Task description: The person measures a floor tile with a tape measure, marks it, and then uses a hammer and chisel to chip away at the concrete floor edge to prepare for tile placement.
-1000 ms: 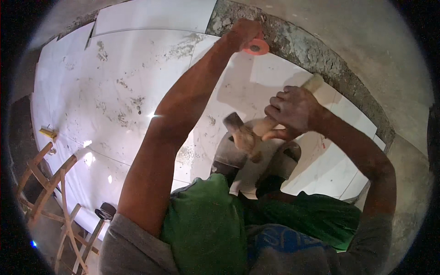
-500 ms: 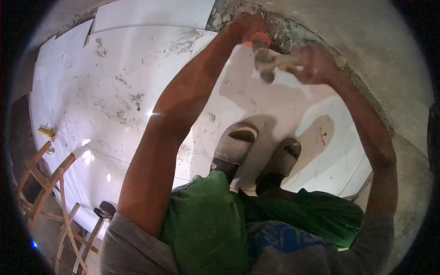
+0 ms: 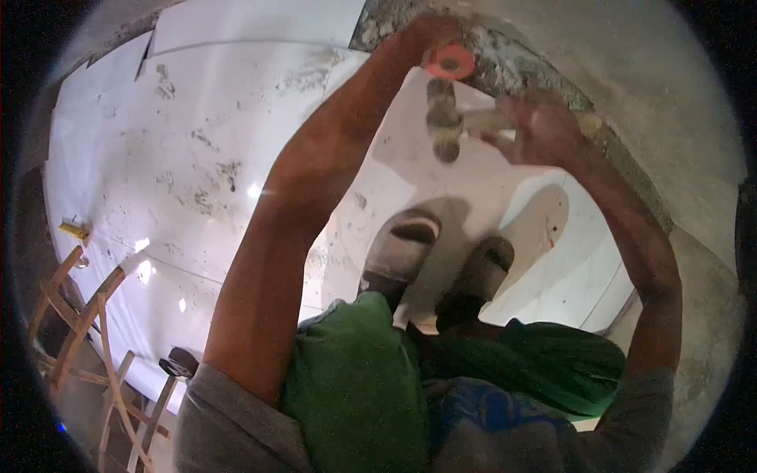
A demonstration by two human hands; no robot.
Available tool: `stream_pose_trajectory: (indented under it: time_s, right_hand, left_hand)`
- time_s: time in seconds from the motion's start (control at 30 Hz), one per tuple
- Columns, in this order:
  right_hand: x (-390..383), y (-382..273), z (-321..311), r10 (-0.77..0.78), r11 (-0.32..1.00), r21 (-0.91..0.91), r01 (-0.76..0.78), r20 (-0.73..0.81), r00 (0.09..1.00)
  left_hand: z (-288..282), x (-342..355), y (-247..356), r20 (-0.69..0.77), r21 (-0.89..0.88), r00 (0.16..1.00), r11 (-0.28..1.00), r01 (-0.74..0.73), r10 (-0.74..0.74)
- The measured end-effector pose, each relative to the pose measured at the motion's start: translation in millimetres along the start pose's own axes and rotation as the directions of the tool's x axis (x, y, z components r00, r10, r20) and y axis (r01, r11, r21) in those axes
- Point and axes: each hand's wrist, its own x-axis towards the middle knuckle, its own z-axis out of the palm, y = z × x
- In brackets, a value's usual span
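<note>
At the far edge of the tiles my left hand is closed around a chisel with a round orange-red hand guard. The guard hides most of the grip, and the chisel's tip cannot be seen. Just nearer to me, my right hand grips a short-handled hammer by its pale handle. The hammer's head hangs over the white tile, a small gap from the guard. Past the guard lies a strip of broken, rough mortar between the tiles and the grey wall.
White floor tiles smeared with grey dirt spread to the left. My sandalled feet stand on them. A wooden frame like a ladder is at the lower left, with a small yellow object by it. The grey wall curves along the right.
The hammer head has come off the chisel's end and moved slightly toward me and left. More of the orange-red guard now shows. My left hand stays at about the same place.
</note>
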Motion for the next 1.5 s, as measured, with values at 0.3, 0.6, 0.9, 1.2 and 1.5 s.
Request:
stream_pose_trajectory:
  time_s: [0.3, 0.6, 0.9, 1.2, 1.5]
  right_hand:
    - [-9, 44, -23, 0.234, 0.972, -0.105, -0.212, 0.281, 0.931]
    - [-145, 35, -39, 0.296, 0.950, 0.016, -0.312, 0.273, 0.915]
    - [-169, 10, 70, 0.207, 0.915, 0.335, -0.226, 0.093, 0.974]
    - [-163, -5, 89, 0.248, 0.721, 0.596, -0.352, 0.253, 0.935]
    - [-135, 17, 114, 0.334, 0.831, 0.426, -0.359, 0.135, 0.933]
  left_hand:
    - [-55, 44, 33, -0.116, -0.111, 0.993, 0.994, 0.008, -0.021]
    - [-85, -26, 56, 0.048, -0.184, 0.984, 0.967, 0.176, -0.170]
    - [-70, -70, 73, 0.090, 0.121, 0.919, 0.920, 0.373, -0.384]
    - [-94, -39, 140, 0.371, -0.895, 0.570, -0.118, 0.431, -0.733]
    - [-54, -14, 116, 0.179, -0.968, 0.842, 0.061, 0.243, -0.510]
